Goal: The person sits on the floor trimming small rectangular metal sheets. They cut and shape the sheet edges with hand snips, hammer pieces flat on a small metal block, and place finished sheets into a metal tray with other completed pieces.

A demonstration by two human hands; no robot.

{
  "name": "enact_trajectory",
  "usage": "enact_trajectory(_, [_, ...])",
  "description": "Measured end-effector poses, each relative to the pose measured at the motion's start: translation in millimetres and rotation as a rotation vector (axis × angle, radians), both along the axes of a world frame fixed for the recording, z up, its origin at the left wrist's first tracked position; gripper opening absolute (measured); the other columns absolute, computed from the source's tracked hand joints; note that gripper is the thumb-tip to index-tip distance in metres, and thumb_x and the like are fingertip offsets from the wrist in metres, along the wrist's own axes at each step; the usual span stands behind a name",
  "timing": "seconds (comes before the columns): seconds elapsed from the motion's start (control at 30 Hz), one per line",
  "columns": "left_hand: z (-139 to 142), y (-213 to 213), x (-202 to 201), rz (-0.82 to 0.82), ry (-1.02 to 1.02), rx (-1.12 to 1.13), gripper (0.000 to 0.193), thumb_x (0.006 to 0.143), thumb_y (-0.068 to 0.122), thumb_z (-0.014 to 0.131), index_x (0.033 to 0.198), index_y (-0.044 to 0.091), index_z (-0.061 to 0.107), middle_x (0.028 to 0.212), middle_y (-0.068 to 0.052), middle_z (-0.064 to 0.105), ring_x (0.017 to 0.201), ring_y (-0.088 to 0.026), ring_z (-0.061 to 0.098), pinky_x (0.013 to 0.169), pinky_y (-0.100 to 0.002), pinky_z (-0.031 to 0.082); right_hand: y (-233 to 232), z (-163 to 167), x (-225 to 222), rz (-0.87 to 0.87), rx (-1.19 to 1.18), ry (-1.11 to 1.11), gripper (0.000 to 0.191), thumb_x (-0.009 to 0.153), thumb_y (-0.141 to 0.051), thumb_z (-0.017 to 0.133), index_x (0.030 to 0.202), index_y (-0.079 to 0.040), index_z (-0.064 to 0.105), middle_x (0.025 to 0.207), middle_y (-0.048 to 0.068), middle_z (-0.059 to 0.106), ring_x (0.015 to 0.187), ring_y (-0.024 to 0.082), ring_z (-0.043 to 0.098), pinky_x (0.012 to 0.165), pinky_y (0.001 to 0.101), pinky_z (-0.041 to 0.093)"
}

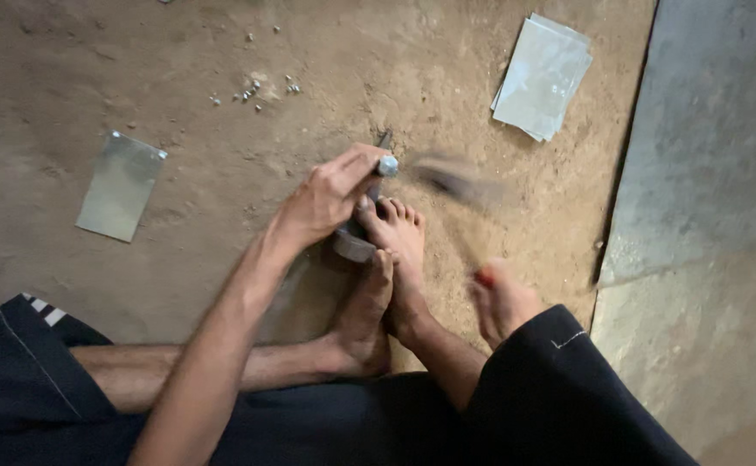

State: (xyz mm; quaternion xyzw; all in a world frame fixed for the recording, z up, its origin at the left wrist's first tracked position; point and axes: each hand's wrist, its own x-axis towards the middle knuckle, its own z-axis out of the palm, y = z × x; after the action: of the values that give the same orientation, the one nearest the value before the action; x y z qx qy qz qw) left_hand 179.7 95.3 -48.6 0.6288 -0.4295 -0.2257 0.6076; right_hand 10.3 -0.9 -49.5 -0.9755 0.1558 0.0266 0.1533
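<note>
Left hand (330, 194) clamped on steel punch (385, 166), right hand (503, 298) fisted round blurred hammer (455, 181) w/ red grip

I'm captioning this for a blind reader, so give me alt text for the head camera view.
Seated on a dirt floor, a person's left hand holds a metal punch upright over a metal piece braced by bare feet, while the right hand swings a motion-blurred hammer. Metal sheets and small scattered bits lie nearby.
</note>
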Motion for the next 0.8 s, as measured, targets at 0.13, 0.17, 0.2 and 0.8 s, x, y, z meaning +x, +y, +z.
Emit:
enact_trajectory(0.13, [-10, -4, 5, 0.030, 0.089, 0.072, 0.019, 0.101, 0.010, 0.066, 0.118, 0.003, 0.062, 0.107, -0.019, 0.067, 0.099, -0.040, 0.069, 0.083, -0.044, 0.056, -7, -20, 3, 0.009, -0.059, 0.010, 0.035, 0.098, -0.023, 0.053, 0.131, -0.019, 0.062, 0.117, 0.011, 0.062, 0.114, 0.033, 0.054, 0.096, 0.0464, 0.040])
enact_trajectory(0.17, [-13, -4, 6, 0.047, 0.111, 0.102, 0.017, 0.103, 0.010, 0.066, 0.118, 0.003, 0.062, 0.106, -0.020, 0.068, 0.100, -0.040, 0.069, 0.082, -0.044, 0.055, -6, -19, 3, 0.005, -0.025, 0.002, 0.035, 0.098, -0.023, 0.053, 0.132, -0.018, 0.061, 0.117, 0.012, 0.062, 0.113, 0.033, 0.054, 0.095, 0.0454, 0.040])
enact_trajectory(0.2, [-15, -5, 8, 0.066, 0.133, 0.133, 0.017, 0.104, 0.011, 0.066, 0.117, 0.002, 0.061, 0.105, -0.020, 0.068, 0.100, -0.040, 0.069, 0.081, -0.045, 0.055, -5, -16, 2, 0.003, 0.009, -0.006, 0.036, 0.098, -0.023, 0.053, 0.132, -0.017, 0.061, 0.118, 0.013, 0.061, 0.113, 0.033, 0.054, 0.095, 0.0443, 0.040])
enact_trajectory(0.8, [33, 21, -10, 0.427, 0.079, 0.468, 0.034, 0.104, 0.023, 0.065, 0.124, -0.002, 0.053, 0.106, -0.026, 0.065, 0.098, -0.046, 0.066, 0.081, -0.053, 0.052, 10, 21, 11, -0.226, 0.256, 0.024, 0.026, 0.102, -0.022, 0.053, 0.126, -0.013, 0.062, 0.116, 0.013, 0.058, 0.112, 0.032, 0.051, 0.099, 0.0430, 0.040])
